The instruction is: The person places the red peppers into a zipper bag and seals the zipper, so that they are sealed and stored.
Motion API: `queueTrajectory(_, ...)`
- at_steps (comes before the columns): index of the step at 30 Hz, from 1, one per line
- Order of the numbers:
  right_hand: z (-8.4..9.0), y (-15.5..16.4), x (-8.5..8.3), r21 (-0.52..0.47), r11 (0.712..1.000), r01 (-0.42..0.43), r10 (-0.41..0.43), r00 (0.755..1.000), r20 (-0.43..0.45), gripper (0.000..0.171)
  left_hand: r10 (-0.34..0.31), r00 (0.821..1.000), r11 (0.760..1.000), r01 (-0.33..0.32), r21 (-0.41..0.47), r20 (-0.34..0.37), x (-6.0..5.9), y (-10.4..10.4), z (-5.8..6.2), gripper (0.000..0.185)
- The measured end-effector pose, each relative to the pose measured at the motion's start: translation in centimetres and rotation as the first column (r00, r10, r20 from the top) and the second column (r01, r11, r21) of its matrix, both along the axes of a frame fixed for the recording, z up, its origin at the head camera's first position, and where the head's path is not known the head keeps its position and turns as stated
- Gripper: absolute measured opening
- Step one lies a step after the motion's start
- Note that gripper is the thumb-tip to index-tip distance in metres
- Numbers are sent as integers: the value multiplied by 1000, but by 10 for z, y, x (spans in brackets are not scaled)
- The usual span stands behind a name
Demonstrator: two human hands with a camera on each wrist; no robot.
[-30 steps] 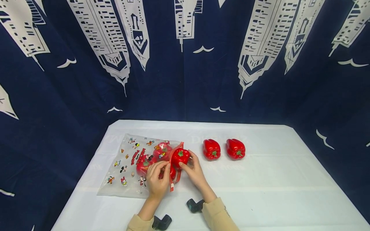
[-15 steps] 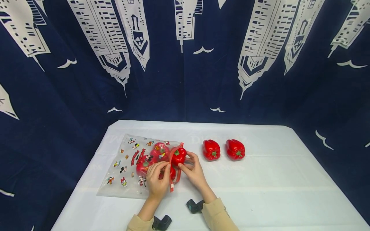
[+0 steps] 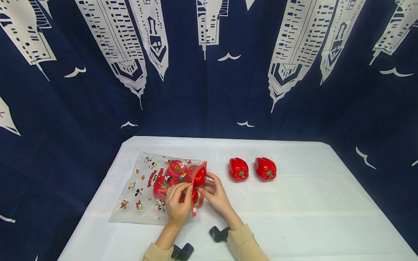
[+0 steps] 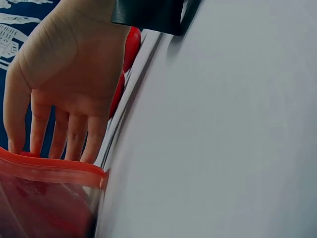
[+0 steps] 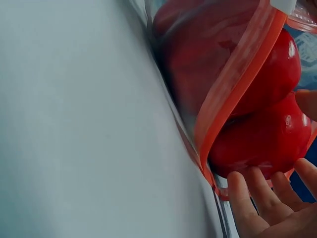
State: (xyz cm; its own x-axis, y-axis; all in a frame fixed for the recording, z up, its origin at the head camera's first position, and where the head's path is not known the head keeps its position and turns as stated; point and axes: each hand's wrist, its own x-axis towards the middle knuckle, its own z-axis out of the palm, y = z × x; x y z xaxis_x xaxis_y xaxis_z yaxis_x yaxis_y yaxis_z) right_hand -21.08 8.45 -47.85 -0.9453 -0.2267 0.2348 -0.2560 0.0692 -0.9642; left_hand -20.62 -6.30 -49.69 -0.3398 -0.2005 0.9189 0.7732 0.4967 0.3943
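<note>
In the head view a clear zip bag [image 3: 130, 206] with cartoon prints lies flat, its red-edged mouth facing right. My left hand [image 3: 177, 201] pinches the edge of that mouth. Several red bell peppers [image 3: 176, 168] show through the plastic. At the opening, one bell pepper [image 3: 200, 175] is mostly inside, its right side bulging out past the red rim. My right hand [image 3: 217, 194] presses this pepper with nearly straight fingers. In the right wrist view its fingertips [image 5: 237, 181] touch the pepper's underside. The left wrist view shows the right hand reaching to the bag's mouth.
Two more red bell peppers [image 3: 238, 169] [image 3: 265, 169] stand on the white table [image 3: 310, 203] right of the bag. Dark wrist devices [image 3: 183, 251] sit at both wrists. Behind the table hangs a navy cloth [image 3: 209, 90] with white building prints.
My right hand has moved the bell pepper leftward through the mouth into the bag, and a pepper inside has shifted left. My left hand stays at the bag's edge.
</note>
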Motion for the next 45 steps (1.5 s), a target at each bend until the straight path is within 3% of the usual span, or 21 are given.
queueTrajectory(19,2,-2,0,-27,998,-59,61,995,76,48,6,1000,1000,-6,-1,7,2,0,4,18)
queueTrajectory(28,7,2,1,55,998,36,-37,999,24,43,-3,1000,1000,3,-3,30,4,0,5,14)
queueTrajectory(35,7,13,-6,-11,990,141,-141,990,-29,36,3,1000,1000,-3,10,4,3,1,7,24)
queueTrajectory(45,17,36,-11,-78,952,296,-301,952,-59,34,1,1000,1000,-1,12,-6,19,8,38,26)
